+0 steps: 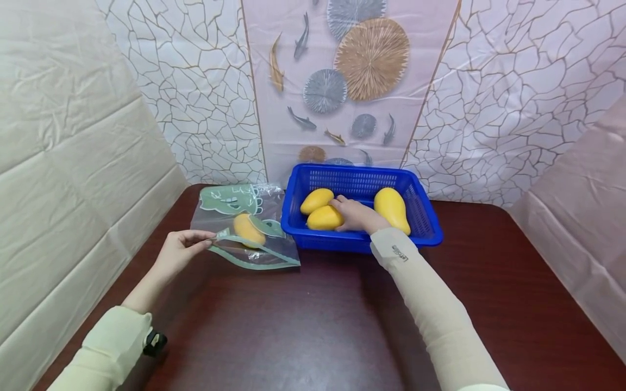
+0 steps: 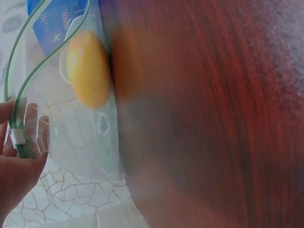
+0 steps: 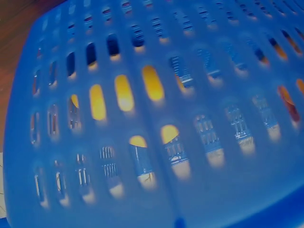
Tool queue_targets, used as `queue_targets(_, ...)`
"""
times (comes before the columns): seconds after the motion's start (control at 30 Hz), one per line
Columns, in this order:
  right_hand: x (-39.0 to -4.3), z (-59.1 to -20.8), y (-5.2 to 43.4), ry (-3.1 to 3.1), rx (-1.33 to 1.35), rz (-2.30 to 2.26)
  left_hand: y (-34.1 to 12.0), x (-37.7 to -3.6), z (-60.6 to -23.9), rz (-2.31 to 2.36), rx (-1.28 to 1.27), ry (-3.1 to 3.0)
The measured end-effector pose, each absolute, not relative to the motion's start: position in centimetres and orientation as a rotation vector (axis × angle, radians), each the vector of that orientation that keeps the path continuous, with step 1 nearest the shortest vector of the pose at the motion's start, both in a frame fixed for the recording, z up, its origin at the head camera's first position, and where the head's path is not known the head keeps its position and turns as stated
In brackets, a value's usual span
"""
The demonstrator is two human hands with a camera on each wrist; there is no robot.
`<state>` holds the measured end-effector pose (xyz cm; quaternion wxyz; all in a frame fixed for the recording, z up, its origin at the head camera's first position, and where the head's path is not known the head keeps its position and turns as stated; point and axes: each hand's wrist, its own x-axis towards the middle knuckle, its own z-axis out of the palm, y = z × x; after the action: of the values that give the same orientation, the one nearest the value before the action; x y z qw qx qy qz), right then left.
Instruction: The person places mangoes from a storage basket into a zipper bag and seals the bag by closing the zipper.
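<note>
My left hand (image 1: 183, 250) pinches the green-edged mouth of a clear zip bag (image 1: 220, 220), at its left end, where a white slider (image 2: 18, 137) shows in the left wrist view. One yellow mango (image 1: 248, 231) lies inside the bag, whose mouth gapes toward me. My right hand (image 1: 357, 213) reaches over the near rim of a blue basket (image 1: 332, 243). Its fingers and thumb curl round the right end of a mango (image 1: 325, 218). Beside that lies another mango (image 1: 317, 201), touching or nearly so. In the right wrist view the slotted basket wall (image 3: 190, 190) hides the hand.
A larger yellow mango (image 1: 391, 209) rests at the basket's right side, close to my right wrist. All this stands on a dark red-brown table (image 1: 303, 326). Patterned cloth (image 1: 210, 81) hangs right behind the table's back edge, with pale cloth at both sides.
</note>
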<state>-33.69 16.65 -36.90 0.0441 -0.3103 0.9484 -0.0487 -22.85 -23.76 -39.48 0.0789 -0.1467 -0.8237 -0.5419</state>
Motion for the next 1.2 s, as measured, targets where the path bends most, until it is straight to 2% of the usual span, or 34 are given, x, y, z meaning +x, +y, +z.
queue_targets(0.67, -32.7, -36.6, 16.3, 2.970, -0.974, -0.076, -24.0, -22.7, -39.6, -1.666, -0.445, -2.457)
queue_targets(1.2, -31.6, -36.3, 16.4, 3.032, -0.990, -0.191, -24.1, -22.7, -39.7, -1.641, -0.446, -2.456)
